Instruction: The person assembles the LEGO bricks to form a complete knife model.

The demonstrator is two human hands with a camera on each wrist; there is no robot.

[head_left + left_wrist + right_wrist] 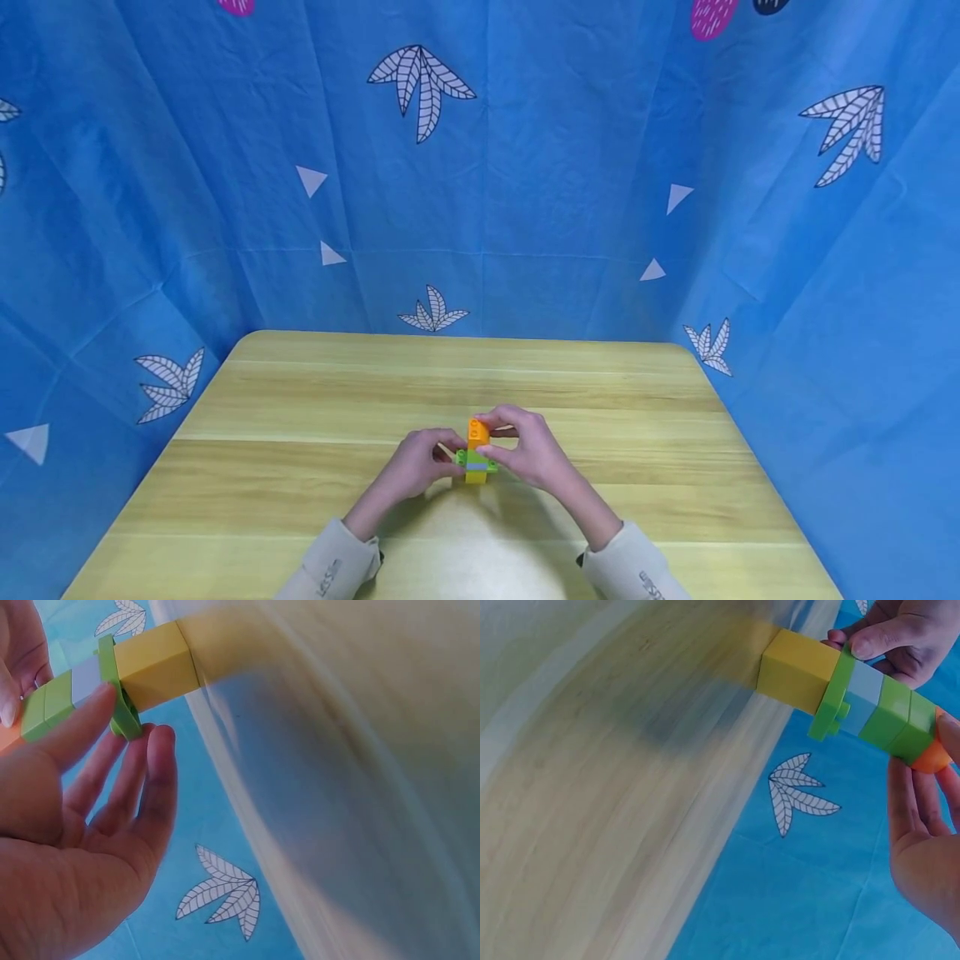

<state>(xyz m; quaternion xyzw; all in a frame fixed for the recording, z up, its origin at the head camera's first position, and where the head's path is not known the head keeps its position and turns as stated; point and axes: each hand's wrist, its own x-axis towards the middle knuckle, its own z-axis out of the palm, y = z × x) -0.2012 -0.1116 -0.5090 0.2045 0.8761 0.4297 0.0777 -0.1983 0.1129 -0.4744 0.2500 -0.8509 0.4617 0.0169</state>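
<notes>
A small tower of toy building bricks stands upright on the table in the head view. Its base is a yellow brick (799, 669), topped by a thin, wider green plate (832, 694) with studs jutting out at the sides. Above come a pale blue brick (864, 694), two green bricks (900, 716) and an orange brick (477, 433) at the top. My left hand (416, 462) pinches the green plate from the left, thumb near the pale blue brick. On the right, my right hand (528, 446) holds the orange brick between thumb and fingers, against the upper green brick.
The wood-grain table (300, 400) extends around the tower on all sides. Blue patterned cloth (555, 167) hangs behind the table and along both its sides. Light-coloured sleeves (633, 562) cover both forearms near the front.
</notes>
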